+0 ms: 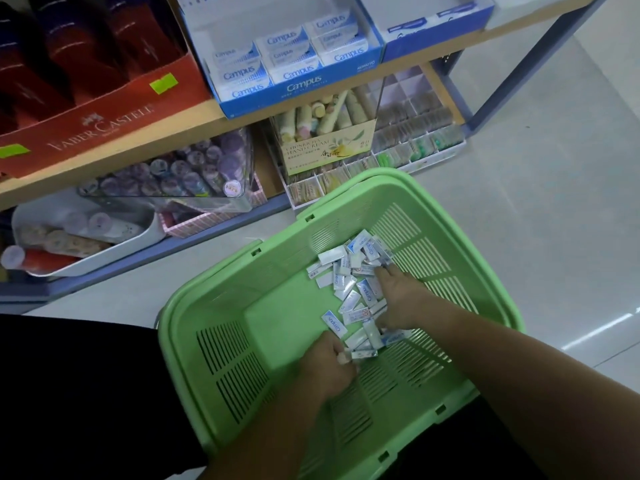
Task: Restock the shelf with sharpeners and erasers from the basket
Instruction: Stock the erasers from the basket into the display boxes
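1. At the bottom of the view, two bare forearms reach over dark clothing into a green basket (pixel 221 355) standing on the pale floor (pixel 554 202).
2. The left hand (pixel 327 367) is at the near edge of a heap of erasers (pixel 356 285), its fingers curled round a few of the small white packets.
3. The right hand (pixel 401 296) lies palm-down on the heap with its fingers dug in among the packets. They hide the fingertips, so I cannot tell whether it grasps any.
4. The heap sits on the basket's floor towards its far right corner. The wrappers are white and blue, and several read "Campus".
5. Just beyond the basket, on the lowest level, a divided tray (pixel 415 133) holds rows of small packets. Beside it, a display (pixel 329 147) of pastel tubes carries a card reading "HAND CREAM".
6. Further left on that level are a clear case (pixel 180 171) of purple-capped items and a white tub (pixel 83 237) of rolls.
7. On the wooden shelf (pixel 207 123) above, a blue box (pixel 301 86) marked "Campus" holds stacked eraser packs bearing the same name.
8. To its left, a red box (pixel 100 128) reads "FABER-CASTELL" and has green stickers on its front.
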Tool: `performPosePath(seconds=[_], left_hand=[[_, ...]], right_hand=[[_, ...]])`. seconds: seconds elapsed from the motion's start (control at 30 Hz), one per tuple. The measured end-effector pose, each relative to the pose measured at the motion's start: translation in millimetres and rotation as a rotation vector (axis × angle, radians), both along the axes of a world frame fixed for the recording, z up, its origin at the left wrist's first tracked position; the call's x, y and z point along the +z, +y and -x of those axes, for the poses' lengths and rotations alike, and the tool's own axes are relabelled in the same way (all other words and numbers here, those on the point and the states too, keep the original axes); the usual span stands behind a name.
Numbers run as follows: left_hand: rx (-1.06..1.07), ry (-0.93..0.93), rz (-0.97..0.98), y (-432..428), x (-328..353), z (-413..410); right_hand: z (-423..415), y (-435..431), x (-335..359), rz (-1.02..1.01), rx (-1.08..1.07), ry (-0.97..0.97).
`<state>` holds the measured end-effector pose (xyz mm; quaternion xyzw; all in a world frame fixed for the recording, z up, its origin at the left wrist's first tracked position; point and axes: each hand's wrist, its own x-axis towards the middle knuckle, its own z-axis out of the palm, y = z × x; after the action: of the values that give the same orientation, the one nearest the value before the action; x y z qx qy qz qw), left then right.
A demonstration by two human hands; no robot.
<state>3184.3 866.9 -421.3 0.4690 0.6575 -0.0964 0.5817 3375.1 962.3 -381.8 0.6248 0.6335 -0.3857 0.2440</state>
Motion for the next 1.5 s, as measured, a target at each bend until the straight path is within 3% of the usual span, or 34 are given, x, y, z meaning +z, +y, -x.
performPosePath(seconds=[0.1, 0.23, 0.33, 0.47, 0.57, 0.67, 0.77, 0.9, 1.03, 1.17, 1.33, 1.5], left_hand=[[-0.029, -0.057, 0.032, 3.2, -1.7, -2.9], [-0.050, -0.094, 0.036, 1.9, -8.1, -7.9], [0.180, -0.043, -0.002, 6.6, -5.3, -8.6], [0.456, 0.030, -0.252, 24.0, -6.1, -6.2], [0.514, 0.054, -0.333, 40.0, -10.2, -8.1], [0.372, 0.115, -0.554, 61.8, -7.8, -9.8], [0.012, 0.146, -0.750, 84.3, -6.7, -9.1], [-0.242, 0.174, -0.712, 92.4, -7.3, -10.3], [-0.260, 0.193, -0.675, 91.4, -7.4, -13.1], [-0.317, 0.153, -0.769, 82.3, -18.3, -1.8], [-0.253, 0.107, -0.656, 78.3, -21.5, 1.8], [-0.070, 0.112, -0.624, 80.0, -20.8, 2.6]], right_hand=[[-3.7, 3.7, -0.9, -0.028, -0.081, 0.077], [-2.7, -0.6, -1.4, -0.096, 0.059, 0.022], [1.5, 3.0, 0.8, -0.134, 0.176, 0.002], [7.0, 11.2, 4.8, -0.155, 0.033, 0.089], [13.5, 9.1, 6.3, -0.414, 0.095, 0.089], [19.2, 15.1, 0.4, -0.644, -0.060, 0.175], [27.2, 21.3, -4.2, -0.494, -0.206, 0.202], [34.3, 17.0, -7.9, -0.430, -0.270, 0.236], [27.3, 21.9, -9.4, -0.208, -0.364, 0.276], [22.9, 29.1, -13.4, -0.242, -0.304, 0.326], [7.1, 34.3, -19.1, -0.185, -0.113, 0.269], [12.4, 41.8, -20.3, -0.168, 0.109, 0.081]])
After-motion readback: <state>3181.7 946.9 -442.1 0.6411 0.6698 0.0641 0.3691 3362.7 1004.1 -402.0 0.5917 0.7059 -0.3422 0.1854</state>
